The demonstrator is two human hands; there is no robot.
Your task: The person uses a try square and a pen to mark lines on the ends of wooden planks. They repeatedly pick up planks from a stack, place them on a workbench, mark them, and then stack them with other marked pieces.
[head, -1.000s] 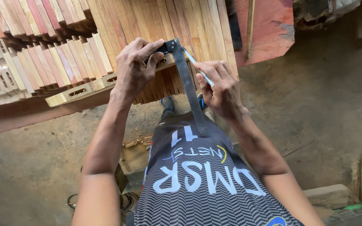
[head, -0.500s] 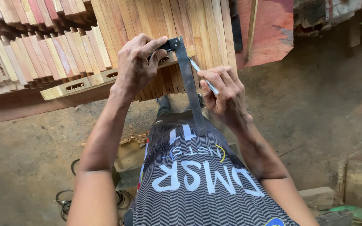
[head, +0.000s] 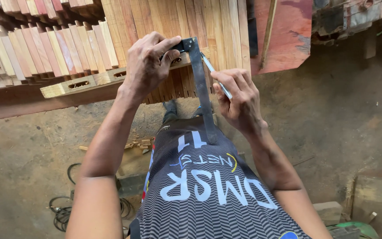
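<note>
The left hand (head: 149,66) clamps the square (head: 200,84) against the slat (head: 89,84) at the stack's edge; the right hand (head: 239,99) pinches a pencil (head: 215,76) beside the blade. If that grip loosens, I'd say the square could pivot and skew the line.

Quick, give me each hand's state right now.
Left hand: closed on the stock of the metal try square, pressing it against the wooden piece.
Right hand: closed on a pen, tip beside the square's blade.
</note>
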